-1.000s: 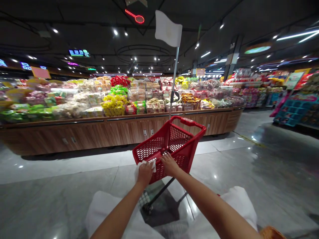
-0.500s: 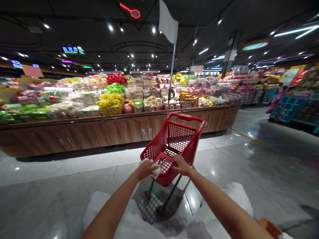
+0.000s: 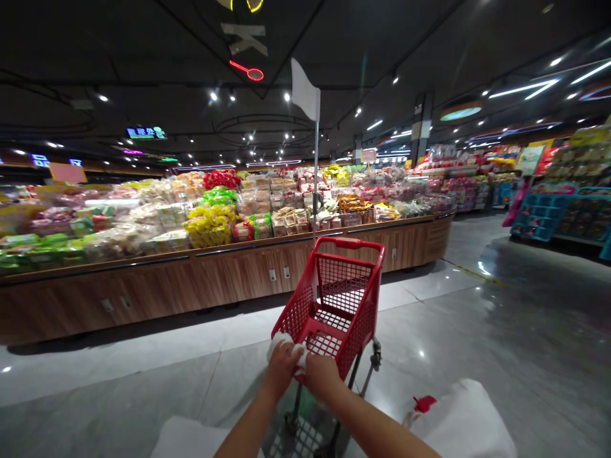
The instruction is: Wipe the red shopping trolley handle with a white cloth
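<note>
A small red plastic shopping cart [image 3: 329, 324] stands before me, its lattice basket tipping down toward my side. At its near left corner my left hand [image 3: 281, 369] is closed on a crumpled white cloth [image 3: 277, 343], which rests against the rim. My right hand [image 3: 324, 378] is beside it, back toward me and fingers curled in against the cloth's right end. Those fingertips are mostly hidden. A thin pole on the cart carries a white flag [image 3: 305, 92].
Behind the cart runs a long wood-panelled counter [image 3: 248, 280] heaped with packaged food. Teal display racks [image 3: 539, 213] are at the right. My white-clothed knee [image 3: 470, 413] has a small red piece [image 3: 424, 403] beside it. Grey glossy floor [image 3: 458, 318] extends rightward.
My right hand has left the cart's right side and moved left to the cloth beside my left hand. The view has tilted upward, and the red piece by my knee has come into view.
</note>
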### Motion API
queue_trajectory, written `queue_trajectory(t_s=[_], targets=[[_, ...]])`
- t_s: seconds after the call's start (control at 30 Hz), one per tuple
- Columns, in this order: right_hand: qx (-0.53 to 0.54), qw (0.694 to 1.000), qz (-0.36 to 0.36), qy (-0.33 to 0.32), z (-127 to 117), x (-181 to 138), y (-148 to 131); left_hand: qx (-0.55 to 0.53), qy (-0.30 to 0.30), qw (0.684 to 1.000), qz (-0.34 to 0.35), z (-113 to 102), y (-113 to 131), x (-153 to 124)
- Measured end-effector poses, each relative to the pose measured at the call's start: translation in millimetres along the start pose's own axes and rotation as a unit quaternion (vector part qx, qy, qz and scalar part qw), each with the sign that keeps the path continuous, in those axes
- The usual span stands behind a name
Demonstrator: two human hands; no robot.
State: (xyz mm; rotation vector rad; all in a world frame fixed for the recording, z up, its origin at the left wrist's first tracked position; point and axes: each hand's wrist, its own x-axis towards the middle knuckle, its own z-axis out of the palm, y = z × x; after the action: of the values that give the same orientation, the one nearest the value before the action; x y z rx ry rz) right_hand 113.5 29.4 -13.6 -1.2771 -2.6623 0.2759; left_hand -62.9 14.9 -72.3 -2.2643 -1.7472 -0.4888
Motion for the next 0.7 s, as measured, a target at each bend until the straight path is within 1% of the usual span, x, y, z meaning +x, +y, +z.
queue_trajectory(t_s=[0.03,0.1,0.23,0.3,0.37,0.43,0.53,0.6,0.7], targets=[[-0.003,1.0,0.006,0.004,1.3,-0.7,1.8,0.003,0.003,1.0,-0.005,0.8,6.1,0.1],[-0.007,1.0,-0.013,0.021,0.4,-3.3,12.4,0.01,0.012,1.0,-0.02,2.2,20.1,1.1],[-0.019,0.998,-0.038,0.036,-6.4,-11.0,45.3,0.02,0.027,0.998,-0.058,3.6,54.3,7.1],[-0.035,0.998,-0.045,0.034,-8.6,-15.0,62.8,0.013,0.012,0.998,-0.06,1.0,69.3,12.5],[-0.044,0.997,-0.061,0.031,-10.0,-19.5,79.9,-0.003,-0.023,0.999,-0.033,-5.6,78.3,18.6],[-0.045,0.995,-0.086,0.033,-11.4,-24.8,95.9,-0.022,-0.074,0.997,0.023,-16.8,79.9,23.7],[-0.045,0.99,-0.123,0.044,-14.7,-33.9,117.7,-0.047,-0.143,0.983,0.103,-39.7,70.4,27.2],[-0.052,0.989,-0.131,0.044,-17.7,-38.8,132.0,-0.057,-0.169,0.974,0.139,-55.7,60.0,26.9],[-0.058,0.988,-0.136,0.032,-24.5,-40.4,153.6,-0.061,-0.18,0.963,0.19,-72.0,48.0,26.2]])
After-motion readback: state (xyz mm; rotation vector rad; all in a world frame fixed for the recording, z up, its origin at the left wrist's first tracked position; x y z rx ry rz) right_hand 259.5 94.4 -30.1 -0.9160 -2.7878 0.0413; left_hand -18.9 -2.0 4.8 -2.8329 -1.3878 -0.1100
